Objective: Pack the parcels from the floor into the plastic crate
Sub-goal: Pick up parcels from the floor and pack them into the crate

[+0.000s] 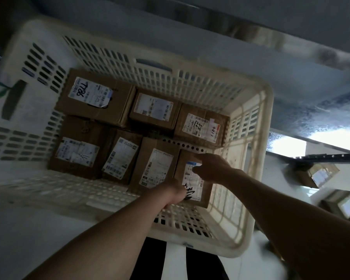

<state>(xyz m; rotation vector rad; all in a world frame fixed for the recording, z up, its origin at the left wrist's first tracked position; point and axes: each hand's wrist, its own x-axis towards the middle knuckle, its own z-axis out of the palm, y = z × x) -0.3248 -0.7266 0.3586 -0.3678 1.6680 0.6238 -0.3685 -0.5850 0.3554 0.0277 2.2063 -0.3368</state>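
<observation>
A cream plastic crate [257, 150] with slotted walls fills the view from above. Several brown cardboard parcels with white labels lie packed on its floor. At the near right corner stands a small parcel [192, 186] with black handwriting on its label. My left hand [175, 191] grips its near left edge. My right hand [212, 168] holds its far right side, thumb across the label. The parcel sits between a neighbouring parcel [154, 168] and the crate's right wall.
Two more labelled parcels [317, 174] [346, 205] lie on the floor to the right of the crate. A dark shelf edge [321, 156] runs above them. A bare strip of perforated crate floor [182, 145] shows between the parcel rows.
</observation>
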